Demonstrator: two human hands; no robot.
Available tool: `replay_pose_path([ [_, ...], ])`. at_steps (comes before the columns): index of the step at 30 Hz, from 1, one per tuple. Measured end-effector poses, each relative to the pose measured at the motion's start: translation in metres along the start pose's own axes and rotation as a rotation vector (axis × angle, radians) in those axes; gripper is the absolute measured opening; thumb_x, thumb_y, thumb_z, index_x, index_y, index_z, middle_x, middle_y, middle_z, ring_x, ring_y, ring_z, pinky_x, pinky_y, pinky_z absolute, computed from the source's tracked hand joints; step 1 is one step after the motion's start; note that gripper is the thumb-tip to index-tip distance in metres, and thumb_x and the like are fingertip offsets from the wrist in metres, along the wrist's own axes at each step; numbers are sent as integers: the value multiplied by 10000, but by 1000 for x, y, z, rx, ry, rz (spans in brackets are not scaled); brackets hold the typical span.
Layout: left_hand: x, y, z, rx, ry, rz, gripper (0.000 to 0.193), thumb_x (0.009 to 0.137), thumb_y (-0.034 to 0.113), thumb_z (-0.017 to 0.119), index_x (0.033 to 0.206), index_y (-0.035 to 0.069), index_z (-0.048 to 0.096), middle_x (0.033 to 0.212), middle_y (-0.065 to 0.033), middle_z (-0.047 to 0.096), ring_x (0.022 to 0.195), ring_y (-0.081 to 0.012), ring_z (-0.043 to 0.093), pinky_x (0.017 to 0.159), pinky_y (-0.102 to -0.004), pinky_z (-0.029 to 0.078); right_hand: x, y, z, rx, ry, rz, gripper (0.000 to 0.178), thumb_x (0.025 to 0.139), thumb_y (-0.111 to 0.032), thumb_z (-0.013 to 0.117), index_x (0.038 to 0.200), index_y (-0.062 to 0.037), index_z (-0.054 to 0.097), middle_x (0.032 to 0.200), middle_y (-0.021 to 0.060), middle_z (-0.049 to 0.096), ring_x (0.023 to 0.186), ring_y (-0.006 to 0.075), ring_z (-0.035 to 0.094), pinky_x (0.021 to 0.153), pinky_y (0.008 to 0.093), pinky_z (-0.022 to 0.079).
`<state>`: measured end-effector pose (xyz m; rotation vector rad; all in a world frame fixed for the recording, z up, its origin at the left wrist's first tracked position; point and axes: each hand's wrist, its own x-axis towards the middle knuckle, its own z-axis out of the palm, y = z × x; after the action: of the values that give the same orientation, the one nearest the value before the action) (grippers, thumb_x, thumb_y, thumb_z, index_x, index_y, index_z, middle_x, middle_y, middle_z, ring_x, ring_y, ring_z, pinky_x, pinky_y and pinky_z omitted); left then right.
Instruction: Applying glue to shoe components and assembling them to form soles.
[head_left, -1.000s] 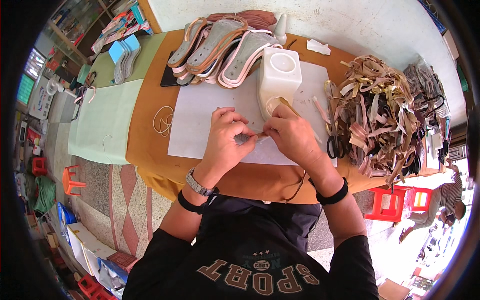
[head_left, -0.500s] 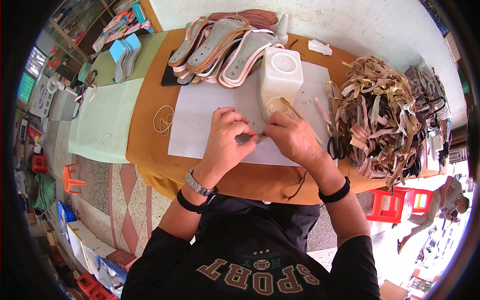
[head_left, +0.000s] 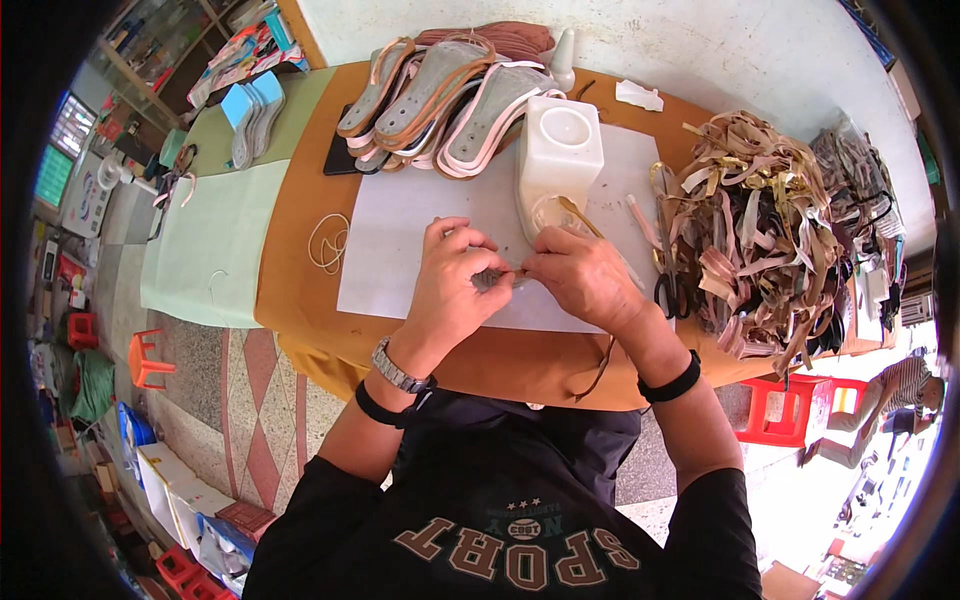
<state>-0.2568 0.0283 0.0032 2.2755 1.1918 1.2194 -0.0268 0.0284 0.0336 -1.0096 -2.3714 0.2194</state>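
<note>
Over the white sheet (head_left: 390,240), my left hand (head_left: 450,285) and my right hand (head_left: 585,275) meet fingertip to fingertip. Both are closed in a pinch on a small brown strip (head_left: 518,273), mostly covered by the fingers. Something grey shows inside the curl of my left hand, too hidden to name. Just beyond my right hand stands a white plastic container (head_left: 562,150) with an open scoop-like front; a brown-handled brush or stick (head_left: 580,216) leans in it. Behind lie stacked grey shoe insoles (head_left: 440,95) with brown and pink edging.
Scissors (head_left: 672,290) lie on the right, against a large heap of fabric and leather strips (head_left: 765,235). A loop of thread (head_left: 328,243) lies left of the sheet. Blue-and-grey insoles (head_left: 252,115) stand on the green table part. Red stools (head_left: 785,415) and another person are at right.
My right hand has shifted very slightly left; the pinch of both hands stays much the same. The person in the background at right has changed posture.
</note>
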Motion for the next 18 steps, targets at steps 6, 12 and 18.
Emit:
replay_pose_path([
  [6,0,1,2,30,-20,-9,133,726,83,866,821,93,773,1063,-51,705,1223,-394,540,1052,-484,485,6,-1,3,-84,0,-63,43,825,-118,690,797,-86,691,893,69,598,849,292,667,716,419,573],
  [12,0,10,4,57,-19,-23,129,733,106,899,820,113,803,1094,-44,711,1256,-380,522,1068,-495,471,4,-6,5,-122,0,-69,38,814,-119,688,786,-93,691,888,64,580,869,275,657,702,405,575],
  [18,2,7,2,46,-41,25,138,742,135,921,833,116,819,1052,-32,719,1220,-361,535,1065,-491,465,3,-4,5,-97,3,-48,50,810,-88,732,854,-76,712,895,55,625,852,279,666,710,415,571],
])
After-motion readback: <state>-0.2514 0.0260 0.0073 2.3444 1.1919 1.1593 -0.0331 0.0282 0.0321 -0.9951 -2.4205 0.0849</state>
